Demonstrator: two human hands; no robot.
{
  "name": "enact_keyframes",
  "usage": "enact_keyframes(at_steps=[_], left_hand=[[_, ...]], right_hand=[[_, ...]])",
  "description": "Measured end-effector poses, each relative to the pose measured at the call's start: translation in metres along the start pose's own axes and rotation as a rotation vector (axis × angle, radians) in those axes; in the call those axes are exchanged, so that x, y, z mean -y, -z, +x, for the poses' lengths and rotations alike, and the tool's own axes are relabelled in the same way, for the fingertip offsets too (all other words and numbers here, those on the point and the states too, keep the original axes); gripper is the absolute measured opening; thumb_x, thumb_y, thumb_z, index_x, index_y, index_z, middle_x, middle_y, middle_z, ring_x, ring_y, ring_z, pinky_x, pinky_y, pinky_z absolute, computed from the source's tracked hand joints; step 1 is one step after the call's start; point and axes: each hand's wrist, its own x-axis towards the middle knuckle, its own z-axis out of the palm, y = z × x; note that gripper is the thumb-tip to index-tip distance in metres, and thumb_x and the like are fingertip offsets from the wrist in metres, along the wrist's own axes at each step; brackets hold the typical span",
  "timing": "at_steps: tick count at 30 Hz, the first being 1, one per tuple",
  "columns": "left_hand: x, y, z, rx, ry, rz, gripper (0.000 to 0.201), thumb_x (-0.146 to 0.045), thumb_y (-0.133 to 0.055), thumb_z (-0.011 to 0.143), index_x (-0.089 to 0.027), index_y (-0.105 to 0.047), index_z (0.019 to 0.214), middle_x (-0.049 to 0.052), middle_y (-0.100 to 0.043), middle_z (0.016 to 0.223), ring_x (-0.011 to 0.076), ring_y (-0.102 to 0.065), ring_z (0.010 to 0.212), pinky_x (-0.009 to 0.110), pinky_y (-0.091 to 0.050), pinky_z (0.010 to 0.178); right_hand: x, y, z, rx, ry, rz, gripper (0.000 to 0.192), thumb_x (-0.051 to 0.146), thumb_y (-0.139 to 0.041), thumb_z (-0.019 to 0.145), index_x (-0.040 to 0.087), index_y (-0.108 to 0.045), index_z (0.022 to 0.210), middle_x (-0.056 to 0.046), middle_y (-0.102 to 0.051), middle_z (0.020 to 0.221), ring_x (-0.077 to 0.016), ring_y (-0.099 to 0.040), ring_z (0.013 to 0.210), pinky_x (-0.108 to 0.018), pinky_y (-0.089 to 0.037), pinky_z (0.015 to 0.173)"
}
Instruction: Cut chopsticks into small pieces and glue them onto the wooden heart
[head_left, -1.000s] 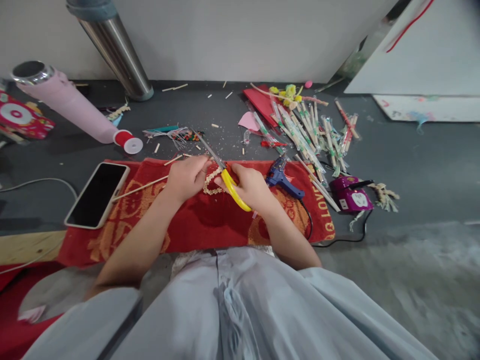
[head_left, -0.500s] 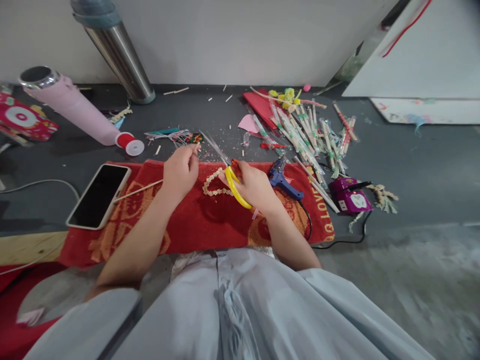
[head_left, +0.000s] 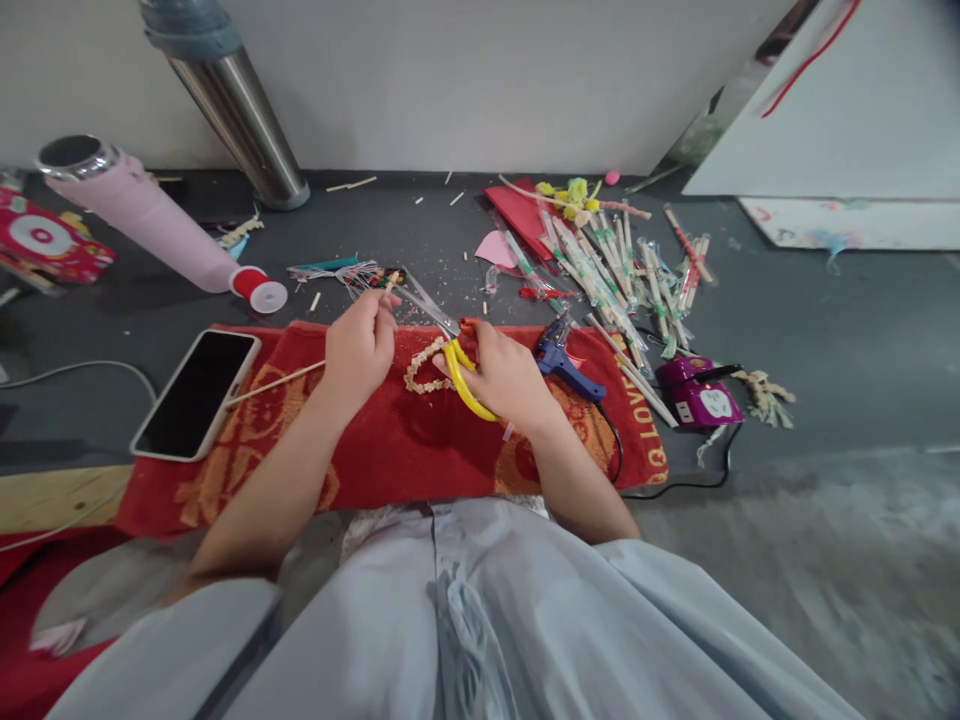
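My left hand (head_left: 361, 340) is closed around a thin pale wooden stick (head_left: 279, 383). One end pokes out past my fingertips, and the long part runs back under my wrist toward the phone. My right hand (head_left: 510, 375) grips yellow-handled scissors (head_left: 466, 385), their blades parted and pointing at the stick's short end, close to my left fingertips. Whether the blades touch the stick is hard to tell. Between my hands, on the red towel (head_left: 420, 460), lies a ring of small pale wooden pieces (head_left: 421, 366), partly hidden by the scissors and my right hand.
A blue glue gun (head_left: 566, 365) lies right of my right hand, near a purple box (head_left: 699, 390) with a cord. Several wrapped sticks (head_left: 600, 265) are heaped behind. At left are a phone (head_left: 199, 395), a pink tumbler (head_left: 146, 215) and a steel flask (head_left: 240, 110). Small cut bits litter the table.
The scissors have swung slightly left and their blades have spread wider near the stick's end. My left hand has barely moved, still holding the stick.
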Motion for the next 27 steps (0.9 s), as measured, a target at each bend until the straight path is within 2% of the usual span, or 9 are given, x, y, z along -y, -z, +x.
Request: enact_keyframes(at_steps=[4,8,16,21,27], left_hand=[[-0.002,-0.001,-0.001,0.020,-0.061,0.000,0.028,-0.026,-0.033,0.096,-0.018,-0.060,0.098,0.005,-0.067,0.085,0.0164,-0.064,0.081,0.027,-0.047,0.079],[-0.002,-0.002,-0.003,0.079,-0.117,0.042,0.026,-0.025,-0.034,0.095,-0.018,-0.059,0.093,0.007,-0.068,0.088,0.0175,-0.065,0.086,0.026,-0.047,0.081],[-0.001,-0.006,-0.006,0.097,-0.204,0.149,0.028,-0.028,-0.032,0.096,-0.018,-0.056,0.087,0.007,-0.064,0.077,0.0176,-0.060,0.072,0.027,-0.040,0.066],[0.000,-0.007,-0.006,0.102,-0.225,0.126,0.027,-0.028,-0.032,0.097,-0.020,-0.053,0.082,0.005,-0.060,0.071,0.0166,-0.055,0.066,0.027,-0.036,0.064],[-0.001,-0.003,-0.005,0.121,-0.235,0.096,0.021,-0.026,-0.035,0.094,-0.021,-0.049,0.078,0.002,-0.055,0.066,0.0158,-0.051,0.062,0.027,-0.034,0.061]], right_hand=[[-0.003,-0.005,0.000,-0.050,0.064,0.042,0.067,0.072,-0.036,0.089,0.011,-0.051,0.111,-0.018,-0.067,0.103,-0.0317,-0.064,0.101,-0.039,-0.045,0.084],[-0.004,-0.007,0.000,-0.046,0.078,0.079,0.066,0.073,-0.034,0.089,0.012,-0.051,0.107,-0.017,-0.067,0.101,-0.0302,-0.065,0.097,-0.037,-0.045,0.082],[0.000,0.000,0.000,0.039,0.068,0.116,0.060,0.071,-0.040,0.089,0.014,-0.051,0.104,-0.016,-0.068,0.102,-0.0287,-0.065,0.095,-0.034,-0.043,0.078],[0.002,0.001,0.000,0.071,0.053,0.094,0.053,0.064,-0.045,0.091,0.013,-0.051,0.105,-0.015,-0.068,0.103,-0.0264,-0.065,0.095,-0.031,-0.039,0.075],[0.004,0.004,0.000,0.095,0.036,0.119,0.047,0.061,-0.044,0.093,0.015,-0.054,0.099,-0.009,-0.071,0.096,-0.0217,-0.067,0.086,-0.027,-0.033,0.066]])
